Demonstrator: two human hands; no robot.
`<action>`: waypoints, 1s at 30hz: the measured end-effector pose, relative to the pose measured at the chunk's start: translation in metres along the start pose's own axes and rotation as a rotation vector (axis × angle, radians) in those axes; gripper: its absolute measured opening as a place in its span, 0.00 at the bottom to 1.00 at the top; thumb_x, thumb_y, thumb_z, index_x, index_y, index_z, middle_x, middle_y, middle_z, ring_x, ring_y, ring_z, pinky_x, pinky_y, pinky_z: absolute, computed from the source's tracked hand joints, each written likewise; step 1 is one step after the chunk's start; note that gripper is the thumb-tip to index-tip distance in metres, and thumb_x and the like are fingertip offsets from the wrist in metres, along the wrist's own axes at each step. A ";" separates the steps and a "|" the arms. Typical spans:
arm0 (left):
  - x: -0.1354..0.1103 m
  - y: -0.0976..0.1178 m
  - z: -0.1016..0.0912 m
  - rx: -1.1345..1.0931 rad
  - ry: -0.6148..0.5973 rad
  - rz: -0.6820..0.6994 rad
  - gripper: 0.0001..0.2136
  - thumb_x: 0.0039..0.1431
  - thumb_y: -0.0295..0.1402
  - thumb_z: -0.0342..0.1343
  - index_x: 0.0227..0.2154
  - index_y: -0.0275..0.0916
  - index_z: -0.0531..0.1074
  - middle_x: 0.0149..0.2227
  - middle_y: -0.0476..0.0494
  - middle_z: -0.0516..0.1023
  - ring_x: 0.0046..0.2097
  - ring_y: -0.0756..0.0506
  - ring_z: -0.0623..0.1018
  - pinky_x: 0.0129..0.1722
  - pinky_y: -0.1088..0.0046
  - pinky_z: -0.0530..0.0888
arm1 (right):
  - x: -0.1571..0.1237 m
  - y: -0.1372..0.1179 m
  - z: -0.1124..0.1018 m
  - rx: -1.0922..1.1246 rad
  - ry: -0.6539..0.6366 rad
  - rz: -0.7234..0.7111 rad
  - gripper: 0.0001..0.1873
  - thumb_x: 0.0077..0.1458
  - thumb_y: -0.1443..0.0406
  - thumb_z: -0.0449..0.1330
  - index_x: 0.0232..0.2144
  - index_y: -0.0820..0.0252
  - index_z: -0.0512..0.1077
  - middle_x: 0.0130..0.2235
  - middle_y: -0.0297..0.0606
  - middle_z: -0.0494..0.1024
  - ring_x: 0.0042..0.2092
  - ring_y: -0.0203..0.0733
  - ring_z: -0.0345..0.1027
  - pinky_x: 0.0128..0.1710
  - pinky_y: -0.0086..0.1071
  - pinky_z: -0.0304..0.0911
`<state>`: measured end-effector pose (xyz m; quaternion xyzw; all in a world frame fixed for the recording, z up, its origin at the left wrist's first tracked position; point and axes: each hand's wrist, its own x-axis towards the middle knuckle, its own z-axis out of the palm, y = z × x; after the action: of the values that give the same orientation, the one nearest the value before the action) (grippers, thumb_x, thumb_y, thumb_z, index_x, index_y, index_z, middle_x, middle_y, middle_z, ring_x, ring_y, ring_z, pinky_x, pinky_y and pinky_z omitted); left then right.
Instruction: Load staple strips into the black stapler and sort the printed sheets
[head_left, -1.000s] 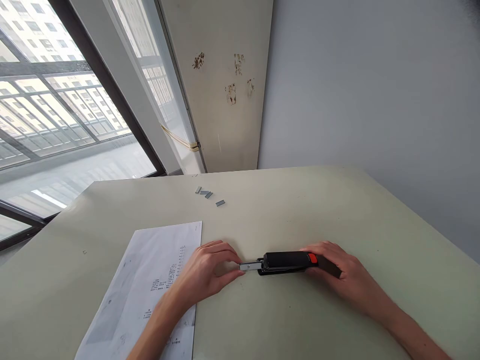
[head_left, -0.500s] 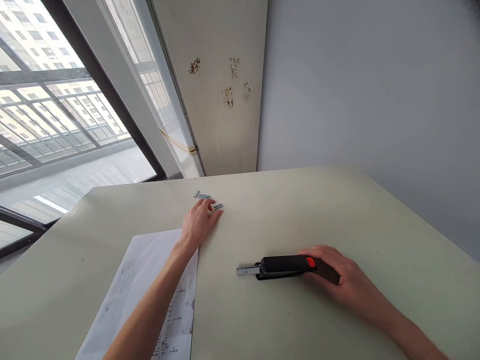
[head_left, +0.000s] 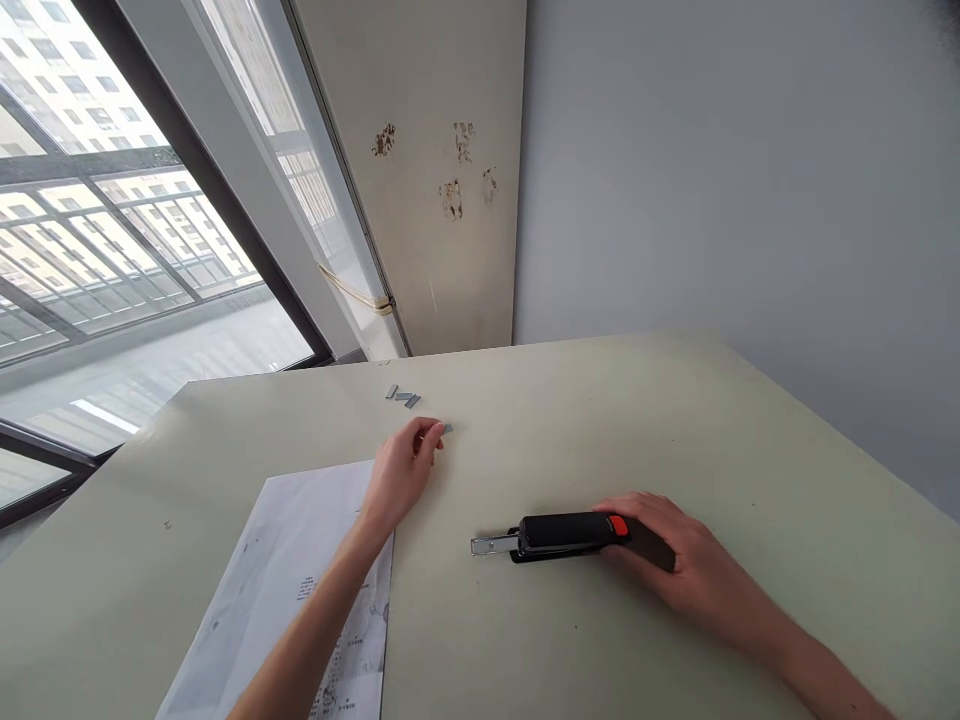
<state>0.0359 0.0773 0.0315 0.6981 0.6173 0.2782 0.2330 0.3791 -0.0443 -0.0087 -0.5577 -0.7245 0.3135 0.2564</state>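
Note:
A black stapler with a red tab lies on the pale green table, its metal staple tray pulled out to the left. My right hand rests on the stapler's right end, fingers wrapped over it. My left hand is stretched forward, fingertips pinched on a small strip of staples. A few more staple strips lie on the table just beyond.
A printed sheet of paper lies at the near left under my left forearm. A window with a dark frame runs along the left. A grey wall stands behind the table's far and right edges.
My left hand left the stapler's tray, reached out to the staple strips and has pinched one, drawing it slightly toward me. My right hand stayed on the stapler.

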 end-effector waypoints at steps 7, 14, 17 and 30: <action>-0.054 0.015 0.000 -0.257 -0.159 -0.080 0.20 0.68 0.52 0.53 0.48 0.42 0.78 0.34 0.47 0.81 0.32 0.47 0.78 0.34 0.72 0.75 | 0.000 0.001 0.000 0.015 -0.030 0.009 0.18 0.70 0.48 0.57 0.56 0.43 0.74 0.57 0.37 0.80 0.59 0.53 0.72 0.58 0.46 0.70; -0.090 0.017 0.001 -0.261 -0.158 -0.131 0.17 0.66 0.50 0.59 0.47 0.46 0.81 0.29 0.50 0.80 0.32 0.46 0.80 0.35 0.71 0.75 | 0.002 -0.004 -0.001 0.020 -0.015 0.003 0.18 0.70 0.48 0.57 0.56 0.43 0.74 0.56 0.37 0.80 0.58 0.53 0.72 0.58 0.47 0.70; -0.102 0.016 0.006 -0.110 -0.096 0.090 0.13 0.71 0.46 0.56 0.47 0.49 0.82 0.38 0.48 0.83 0.35 0.47 0.81 0.36 0.72 0.75 | 0.001 -0.004 -0.001 0.014 -0.007 0.006 0.19 0.70 0.47 0.57 0.56 0.43 0.74 0.56 0.38 0.80 0.59 0.53 0.72 0.58 0.48 0.70; -0.108 0.017 0.017 0.106 -0.058 0.445 0.09 0.76 0.37 0.52 0.48 0.46 0.77 0.46 0.49 0.83 0.42 0.47 0.84 0.42 0.73 0.77 | 0.001 -0.006 -0.003 -0.011 -0.011 0.012 0.18 0.70 0.47 0.56 0.55 0.42 0.75 0.56 0.36 0.80 0.58 0.51 0.72 0.58 0.46 0.70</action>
<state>0.0507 -0.0316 0.0193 0.8361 0.4547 0.2696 0.1465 0.3768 -0.0437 -0.0021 -0.5618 -0.7244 0.3138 0.2475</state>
